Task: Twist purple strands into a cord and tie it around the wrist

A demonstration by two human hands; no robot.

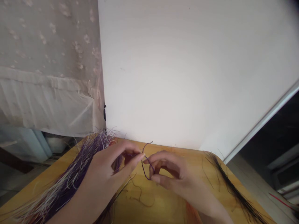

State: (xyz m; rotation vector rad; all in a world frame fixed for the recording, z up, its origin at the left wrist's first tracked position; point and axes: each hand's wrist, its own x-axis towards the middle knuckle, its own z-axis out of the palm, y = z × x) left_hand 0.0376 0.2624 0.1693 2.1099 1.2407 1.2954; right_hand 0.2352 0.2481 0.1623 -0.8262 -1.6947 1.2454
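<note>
One purple cord [143,169] is suspended between the two hands, above the counter [168,199]. I see a slim, rope-like twist, bent into a narrow loop; one short free end curves upward from the loop's top. Below the cord, the counter shows smooth, yellow-brown wood. Left of the cord lies a thick, splayed bundle of purple and white strands [77,168], wiry in texture, with loose, curling tips. Well to the right of the cord lies a thinner black bundle [235,189], its fine strands mostly straight and fanned at the ends. Behind the cord stands a flat white panel [187,77]; behind and left of the cord hangs a sheer curtain [46,40] with a floral pattern.

I have the left hand [109,165] left of the cord, wrist angled inward, thumb and index finger pressed together on the loop's top. I have the right hand [173,171] right of the cord, palm side inward, fingers curled; the thumb and a bent finger are clamped on the loop's lower bend. Exact contact there is partly hidden.
</note>
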